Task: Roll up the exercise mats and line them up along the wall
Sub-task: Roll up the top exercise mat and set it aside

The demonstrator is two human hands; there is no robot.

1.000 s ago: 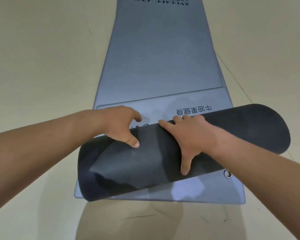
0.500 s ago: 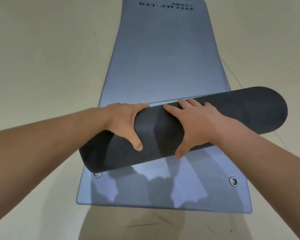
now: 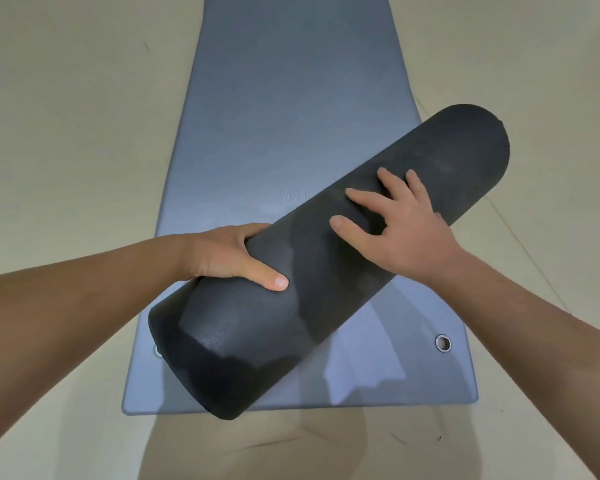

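A dark grey rolled mat (image 3: 312, 265) lies slanted across a flat blue-grey mat (image 3: 291, 116), its right end farther from me than its left end. My left hand (image 3: 222, 254) grips the roll near its left part, thumb on top and fingers curled over the far side, where they are hidden. On top of the roll's right part rests my right hand (image 3: 402, 230), fingers spread and straight. The flat mat runs away from me, and its near short edge is at the bottom of the view.
A metal eyelet (image 3: 443, 342) sits near the flat mat's near right corner; another peeks out at the roll's left end (image 3: 158, 350). Beige floor (image 3: 66, 133) surrounds the mat on both sides, with a thin seam line on the right.
The roll has moved away from me along the mat and turned, its right end swinging farther ahead. My right hand shifted from grasping the roll to lying flat on top of it.
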